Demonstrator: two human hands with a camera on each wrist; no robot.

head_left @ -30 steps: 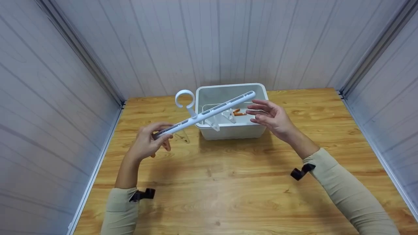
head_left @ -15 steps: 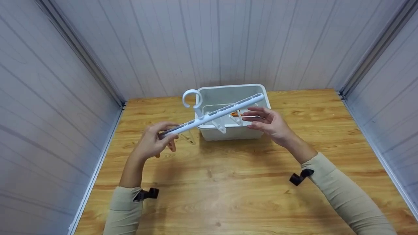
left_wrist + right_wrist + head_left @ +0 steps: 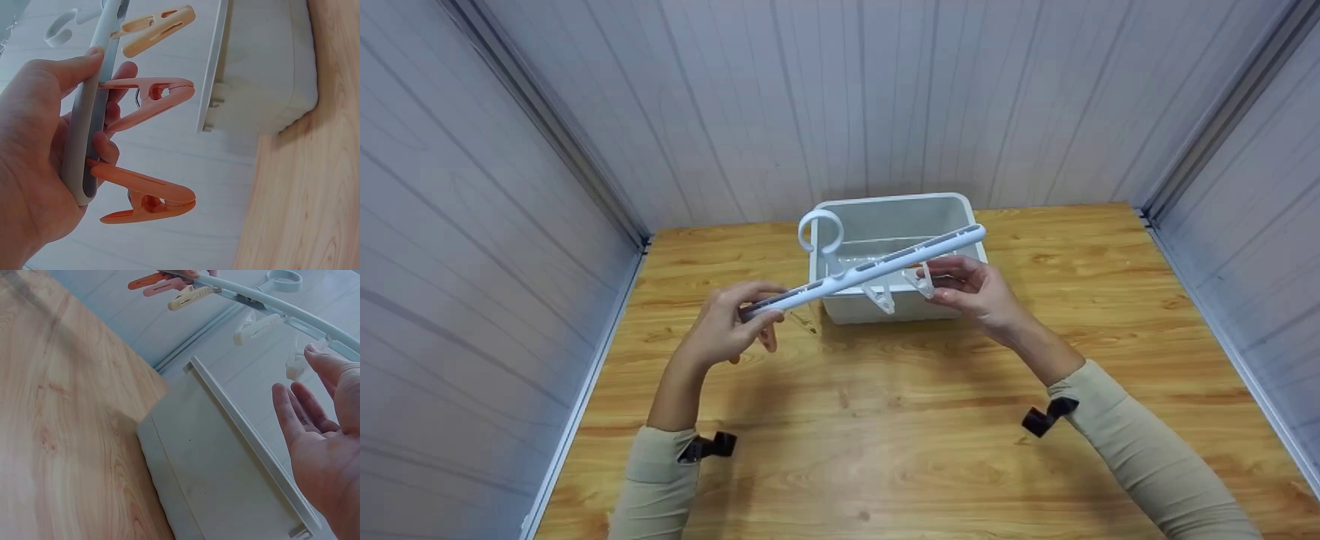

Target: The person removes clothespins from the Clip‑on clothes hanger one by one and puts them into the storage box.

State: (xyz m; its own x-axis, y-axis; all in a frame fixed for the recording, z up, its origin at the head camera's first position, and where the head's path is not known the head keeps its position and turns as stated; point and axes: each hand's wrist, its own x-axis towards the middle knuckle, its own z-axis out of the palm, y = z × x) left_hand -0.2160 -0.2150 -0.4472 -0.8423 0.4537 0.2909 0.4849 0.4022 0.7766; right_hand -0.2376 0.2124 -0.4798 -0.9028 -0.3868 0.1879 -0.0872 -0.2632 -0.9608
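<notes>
A white clip hanger with a round hook slants above the bin, its right end higher in the head view. My left hand grips its left end, thumb on the near side. Below that end hang an orange clip, a pink clip and a yellow clip. Two whitish clips hang farther right along the bar. At the rightmost whitish clip is my right hand, fingers loosely extended and thumb beside it; whether they touch cannot be told.
Behind and under the hanger, a white plastic bin stands on the wooden tabletop near the back wall. Its inside is partly hidden by the bar and my right hand. Pale side walls enclose the table.
My left hand has moved the hanger to the right and slightly toward me. My right hand has come slightly nearer me, and the rightmost whitish clip is now at its fingers.
</notes>
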